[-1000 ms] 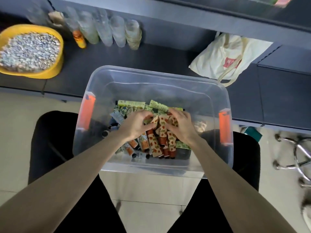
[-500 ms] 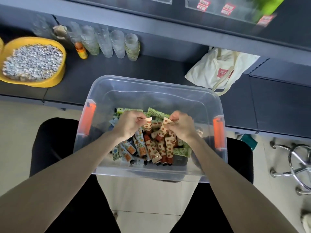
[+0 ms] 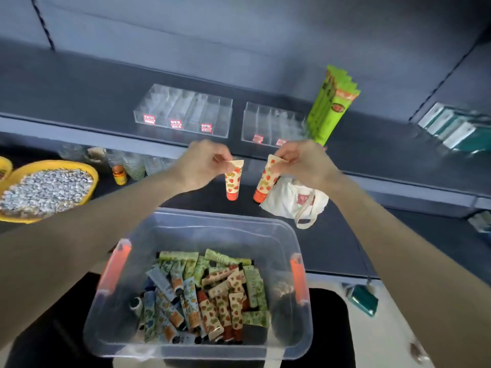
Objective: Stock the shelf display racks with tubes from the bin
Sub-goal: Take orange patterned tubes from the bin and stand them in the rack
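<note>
My left hand [image 3: 203, 162] pinches the flat end of a strawberry-print tube [image 3: 233, 180] that hangs cap down. My right hand [image 3: 300, 159] pinches a second strawberry tube [image 3: 267, 179] the same way, tilted a little. Both are raised above the clear bin [image 3: 289, 232], just below the shelf edge. The bin with orange latches holds several patterned tubes [image 3: 207, 296]. On the shelf stand two clear display racks, a left rack [image 3: 183, 112] and a right rack [image 3: 271, 126], both with red price tags and no tubes visible in them.
Tall green boxes [image 3: 332, 102] stand right of the racks. A yellow bowl of small silvery pieces [image 3: 45, 189], stacked clear cups [image 3: 132, 163] and a white cloth bag [image 3: 295, 200] lie on the lower dark shelf. Teal boxes [image 3: 457, 128] sit at far right.
Both hands have lifted out of the bin, each with one strawberry tube, up toward the shelf. The view has tilted up, so the racks now show.
</note>
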A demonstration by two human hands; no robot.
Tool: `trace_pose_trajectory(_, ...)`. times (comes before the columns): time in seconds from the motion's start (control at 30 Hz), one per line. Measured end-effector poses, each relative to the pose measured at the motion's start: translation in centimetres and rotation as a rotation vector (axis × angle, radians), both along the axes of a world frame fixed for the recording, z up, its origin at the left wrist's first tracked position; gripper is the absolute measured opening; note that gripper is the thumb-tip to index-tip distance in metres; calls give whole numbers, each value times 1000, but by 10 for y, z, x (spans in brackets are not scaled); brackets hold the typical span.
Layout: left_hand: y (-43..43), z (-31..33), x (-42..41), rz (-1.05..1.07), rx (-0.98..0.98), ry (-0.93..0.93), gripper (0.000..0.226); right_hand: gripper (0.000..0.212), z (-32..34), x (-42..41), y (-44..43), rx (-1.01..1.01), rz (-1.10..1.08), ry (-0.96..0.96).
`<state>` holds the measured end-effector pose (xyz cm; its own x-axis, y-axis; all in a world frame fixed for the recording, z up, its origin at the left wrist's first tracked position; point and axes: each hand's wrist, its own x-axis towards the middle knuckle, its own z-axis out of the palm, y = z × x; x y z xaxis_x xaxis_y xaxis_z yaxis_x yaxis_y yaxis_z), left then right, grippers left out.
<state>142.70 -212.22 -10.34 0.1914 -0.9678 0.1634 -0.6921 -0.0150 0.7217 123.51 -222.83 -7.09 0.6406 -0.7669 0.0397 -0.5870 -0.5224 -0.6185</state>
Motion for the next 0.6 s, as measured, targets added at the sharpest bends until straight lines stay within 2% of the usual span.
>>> trace_pose_trajectory(0.3, -66, 95, 1, -8, -159, -148, 10, 10, 111, 5, -47, -227, -23, 79)
trace_pose_trajectory(0.6, -141, 119, 2, 1, -177, -156, 13, 11, 138, 18, -107, -320, -97, 171)
